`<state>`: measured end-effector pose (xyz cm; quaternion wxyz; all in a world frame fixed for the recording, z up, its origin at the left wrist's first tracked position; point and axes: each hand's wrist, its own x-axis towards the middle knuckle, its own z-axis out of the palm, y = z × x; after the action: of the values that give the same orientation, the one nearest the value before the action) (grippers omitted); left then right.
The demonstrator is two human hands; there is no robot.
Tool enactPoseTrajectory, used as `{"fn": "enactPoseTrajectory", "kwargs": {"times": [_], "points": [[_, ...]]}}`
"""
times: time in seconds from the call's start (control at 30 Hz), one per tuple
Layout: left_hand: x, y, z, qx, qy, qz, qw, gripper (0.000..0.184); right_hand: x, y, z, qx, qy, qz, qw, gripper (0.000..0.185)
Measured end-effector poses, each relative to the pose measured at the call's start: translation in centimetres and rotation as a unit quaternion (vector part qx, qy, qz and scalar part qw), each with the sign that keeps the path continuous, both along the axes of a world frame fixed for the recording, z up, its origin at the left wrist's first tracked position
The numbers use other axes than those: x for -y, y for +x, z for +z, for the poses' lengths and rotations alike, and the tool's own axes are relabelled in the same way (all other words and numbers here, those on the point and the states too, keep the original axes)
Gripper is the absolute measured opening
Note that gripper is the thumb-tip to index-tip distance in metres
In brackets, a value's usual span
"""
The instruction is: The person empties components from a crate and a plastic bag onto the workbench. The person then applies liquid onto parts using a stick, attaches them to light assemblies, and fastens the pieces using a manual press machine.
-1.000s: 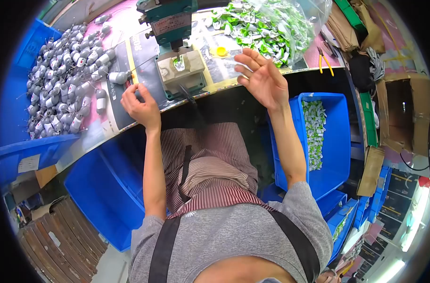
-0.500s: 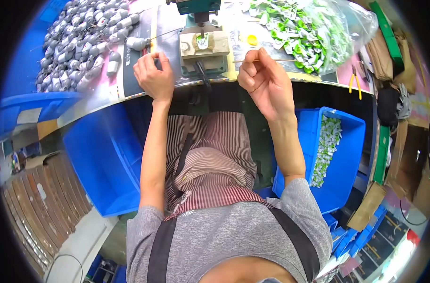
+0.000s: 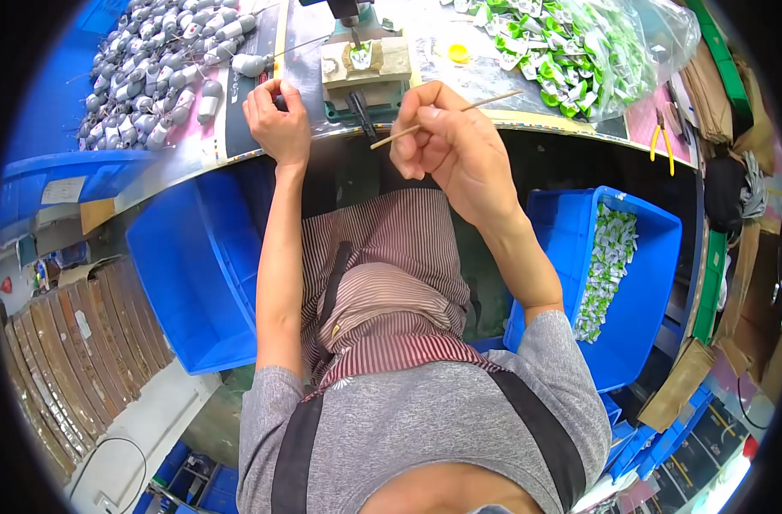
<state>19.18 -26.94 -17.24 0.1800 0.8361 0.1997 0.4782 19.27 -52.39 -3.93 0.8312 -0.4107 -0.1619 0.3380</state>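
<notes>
Thin stick (image 3: pixel 395 137) slants roughly 2 to 8 o'clock, pinched in the partly curled right hand (image 3: pixel 466 152). From its lower tip, the pale block (image 3: pixel 393 60) lies at 12 o'clock, the half-curled left hand (image 3: pixel 281 133), grip unclear, towards 10.

Stick (image 3: pixel 496 98): matt wood | bin (image 3: pixel 635 317): smooth blue plastic | apron (image 3: pixel 399 248): striped cloth

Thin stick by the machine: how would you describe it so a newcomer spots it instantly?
At the workbench, find the teal machine. Just right of and below it, the right hand pinches the thin stick, which slants up rightward. Its light brown, straight length sets it apart from the green-and-white pieces.
</notes>
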Motion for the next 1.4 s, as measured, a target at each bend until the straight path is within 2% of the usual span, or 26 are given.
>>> {"fn": "enactPoseTrajectory", "kwargs": {"times": [0.2,0.3,0.43,0.53,0.67,0.7,0.8,0.93,1.03,1.2,1.33,1.4], "points": [[0.4,-0.9,0.5,0.03,-0.075,-0.056,0.995,0.006,-0.5,-1.0,0.1,0.053,-0.058,0.049,0.996,0.017],[-0.1,-1.6,0.4,0.059,-0.169,-0.076,0.981,0.005,-1.0,-1.3,0.4,0.075,-0.083,0.07,0.991,0.017],[-0.4,-3.0,1.3,0.066,-0.327,-0.134,0.933,0.012,-1.8,-1.6,0.1,0.054,-0.088,0.098,0.99,0.017],[0.3,-3.5,1.9,0.112,-0.387,-0.197,0.894,0.014,-2.4,-1.6,-0.1,0.039,-0.091,0.105,0.99,0.018],[2.6,-5.3,3.0,0.093,-0.463,-0.27,0.839,0.016,-3.0,-1.5,-1.1,-0.032,-0.064,0.116,0.991,0.025],[3.3,-5.5,3.3,0.106,-0.493,-0.282,0.816,0.016,-3.1,-1.5,-1.2,-0.051,-0.057,0.122,0.99,0.026],[3.8,-6.3,3.8,0.12,-0.61,-0.373,0.689,0.014,-3.1,-1.5,-1.3,-0.1,-0.053,0.127,0.985,0.033],[5.0,-7.1,7.4,0.043,-0.712,-0.345,0.61,0.007,-3.4,-1.6,-1.8,-0.096,-0.074,0.103,0.987,0.033],[4.4,-7.9,6.5,0.004,-0.717,-0.4,0.571,0.009,-3.6,-1.6,-1.7,-0.096,-0.074,0.102,0.987,0.033],[4.4,-8.4,6.2,-0.006,-0.734,-0.408,0.544,0.017,-4.0,-1.9,-1.6,-0.106,-0.069,0.1,0.987,0.034],[4.6,-8.8,6.2,-0.046,-0.731,-0.378,0.566,0.025,-4.2,-2.1,-1.4,-0.128,-0.051,0.091,0.986,0.037],[4.0,-8.7,5.4,-0.024,-0.736,-0.421,0.53,0.029,-4.2,-2.2,-1.1,-0.127,-0.045,0.088,0.987,0.039]]}}
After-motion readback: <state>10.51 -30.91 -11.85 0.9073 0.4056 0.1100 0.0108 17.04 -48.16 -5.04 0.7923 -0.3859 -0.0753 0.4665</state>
